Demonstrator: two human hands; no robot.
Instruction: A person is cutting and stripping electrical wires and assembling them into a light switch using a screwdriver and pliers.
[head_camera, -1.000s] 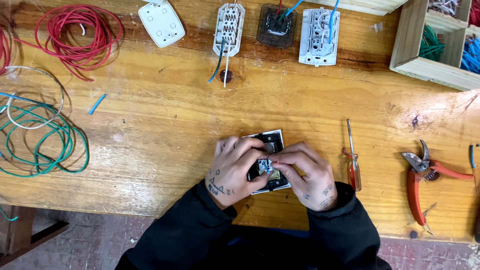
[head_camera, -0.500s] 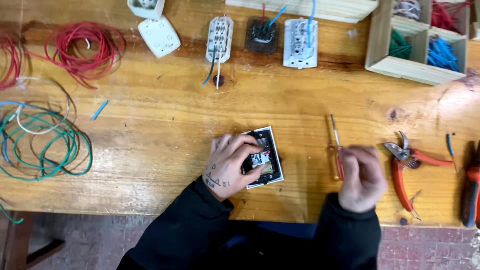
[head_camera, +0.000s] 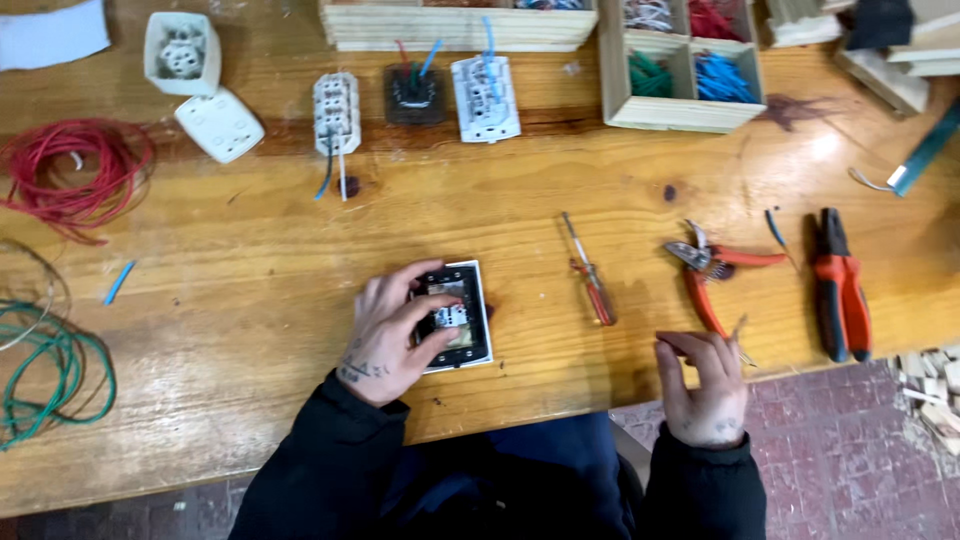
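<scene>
Square black switch module in its white frame (head_camera: 455, 315) is pinned flat near the front edge of the wooden surface (head_camera: 250, 250) by the left hand (head_camera: 395, 335), fingers spread over its face. The right hand (head_camera: 705, 385) is held off the edge, loosely curled, nothing visibly pinched; whether something tiny is gripped cannot be told. A tool pickup is judged to be in hand: the red-handled screwdriver (head_camera: 590, 275) lies nearest, unobstructed. Red-handled cutters (head_camera: 715, 270) and red pliers (head_camera: 840, 285) lie beyond; wire coils are well apart on the left.
</scene>
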